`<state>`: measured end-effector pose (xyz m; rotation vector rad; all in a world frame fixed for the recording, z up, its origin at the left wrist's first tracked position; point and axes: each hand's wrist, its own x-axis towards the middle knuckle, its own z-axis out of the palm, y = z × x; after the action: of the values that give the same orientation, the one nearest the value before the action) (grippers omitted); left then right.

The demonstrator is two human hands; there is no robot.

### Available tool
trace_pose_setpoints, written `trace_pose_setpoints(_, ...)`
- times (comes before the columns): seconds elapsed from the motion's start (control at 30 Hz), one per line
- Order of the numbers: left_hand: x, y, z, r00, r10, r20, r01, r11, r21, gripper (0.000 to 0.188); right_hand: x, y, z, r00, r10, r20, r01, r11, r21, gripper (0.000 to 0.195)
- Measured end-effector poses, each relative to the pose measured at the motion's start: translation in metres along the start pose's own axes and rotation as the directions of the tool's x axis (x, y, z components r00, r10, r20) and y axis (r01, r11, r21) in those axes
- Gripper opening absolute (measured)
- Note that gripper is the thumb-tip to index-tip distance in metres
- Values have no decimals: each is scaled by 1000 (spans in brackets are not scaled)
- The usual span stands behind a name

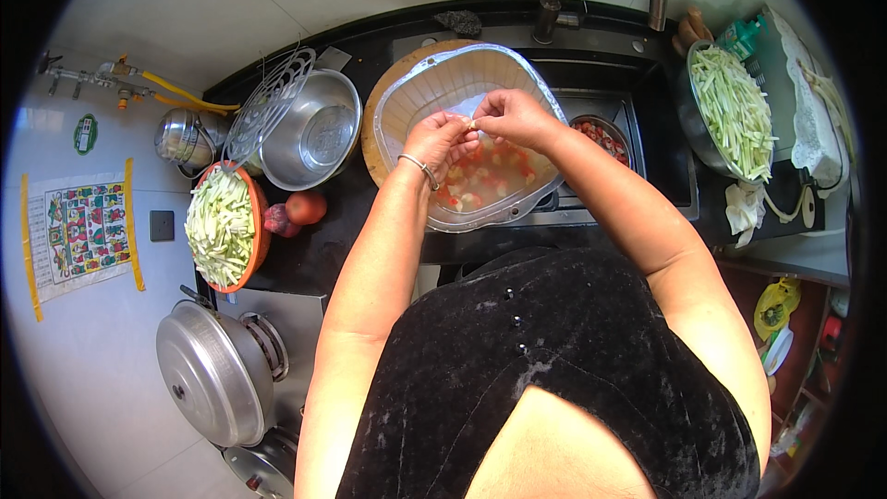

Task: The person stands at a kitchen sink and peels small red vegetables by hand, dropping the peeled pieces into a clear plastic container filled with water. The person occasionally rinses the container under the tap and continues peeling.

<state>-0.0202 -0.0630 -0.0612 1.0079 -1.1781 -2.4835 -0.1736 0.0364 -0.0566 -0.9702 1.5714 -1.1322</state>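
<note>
My left hand (pixel 442 142), with a bangle at the wrist, and my right hand (pixel 520 118) meet above a translucent plastic basin (pixel 478 69). Between their fingertips is a small pale piece (pixel 473 125), too small to name surely. Cloudy water in the basin holds red pieces and pale pieces (pixel 478 180) that look like vegetable bits. The basin rests partly on a round wooden board (pixel 372 145) and partly over the sink (pixel 669 132). Beside it, in the sink, sits a bowl of red and pale pieces (pixel 603 138), partly hidden by my right forearm.
Left are an empty metal bowl (pixel 326 132), a wire rack (pixel 267 111), an orange bowl (pixel 260 229) of cut pale-green vegetable strips, and a tomato (pixel 306 208). A lidded pot (pixel 208 374) stands on the stove. A faucet (pixel 547 14) rises behind; another strip-filled bowl (pixel 731 111) stands right.
</note>
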Motion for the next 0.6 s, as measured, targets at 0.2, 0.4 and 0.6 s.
trace_pose_setpoints(0.2, -2, 1, 2, 999, -15, 43, 12, 997, 70, 14, 1, 5, 5, 962, -234, -139, 162, 903, -398, 15)
trace_pose_setpoints(0.4, 7, -8, 0, 970, 134, -202, -24, 883, 469, 11, 9, 19, 4, 967, -100, -233, -100, 691, -716, 16)
trace_pose_setpoints(0.6, 17, -43, -1, 967, 196, 164, -128, -184, 974, 21, -7, 22, 19, 949, 262, 177, 27, 491, -871, 26)
